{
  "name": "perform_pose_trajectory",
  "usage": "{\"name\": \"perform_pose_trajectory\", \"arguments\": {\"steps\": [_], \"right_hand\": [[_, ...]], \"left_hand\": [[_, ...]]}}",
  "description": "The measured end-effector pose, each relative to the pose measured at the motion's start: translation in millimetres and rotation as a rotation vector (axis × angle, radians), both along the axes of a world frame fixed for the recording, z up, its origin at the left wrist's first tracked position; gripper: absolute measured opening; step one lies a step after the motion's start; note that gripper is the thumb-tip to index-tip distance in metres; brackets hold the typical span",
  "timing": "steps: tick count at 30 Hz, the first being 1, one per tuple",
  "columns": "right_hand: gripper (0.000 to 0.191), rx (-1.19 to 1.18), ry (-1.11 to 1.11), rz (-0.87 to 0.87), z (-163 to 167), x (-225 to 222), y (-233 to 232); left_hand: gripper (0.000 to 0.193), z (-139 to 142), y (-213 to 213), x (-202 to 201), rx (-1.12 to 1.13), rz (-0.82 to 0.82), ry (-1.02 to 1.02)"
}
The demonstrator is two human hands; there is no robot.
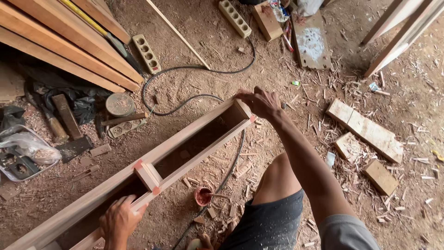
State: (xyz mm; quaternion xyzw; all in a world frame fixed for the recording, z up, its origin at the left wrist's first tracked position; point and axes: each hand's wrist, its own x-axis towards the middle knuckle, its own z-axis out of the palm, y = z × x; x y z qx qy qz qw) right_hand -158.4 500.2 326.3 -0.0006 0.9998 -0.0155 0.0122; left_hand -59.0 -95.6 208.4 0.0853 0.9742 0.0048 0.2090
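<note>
A long wooden frame (185,139) of two parallel rails joined by short cross pieces lies slanted across the dirt floor. Pink glue shows at its joints. My right hand (261,103) grips the far end cap of the frame. My left hand (119,220) holds the near rail just below the middle cross piece (149,176). A small red cup (203,196) with a stick in it stands on the ground beside my bare knee (280,178).
Long planks (64,41) are stacked at the upper left. Two power strips (147,53) and black cables lie on the floor. Wood offcuts (365,129) and shavings litter the right. A hammer, a round tin and a plastic tray sit at the left.
</note>
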Motion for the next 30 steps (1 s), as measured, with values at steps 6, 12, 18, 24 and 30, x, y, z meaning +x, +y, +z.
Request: {"name": "perform_pose_trajectory", "arguments": {"steps": [6, 12, 18, 24, 30], "right_hand": [[0.035, 0.04, -0.146, 0.021, 4, -17, 11], [0.032, 0.13, -0.165, 0.053, 9, -32, -1], [0.039, 0.377, -0.379, 0.088, 11, -48, -16], [0.036, 0.296, -0.324, 0.106, 13, -48, -31], [0.036, 0.288, -0.315, 0.102, 22, -31, -40]], "left_hand": [[0.06, 3, 4, -6, -0.026, 0.066, -0.038], [0.061, 14, 2, -8, -0.056, 0.053, -0.062], [0.055, 21, -2, -1, 0.071, 0.052, 0.113], [0.053, 29, -9, -1, 0.025, 0.083, 0.068], [0.052, 50, -7, 10, 0.133, 0.046, 0.198]]}}
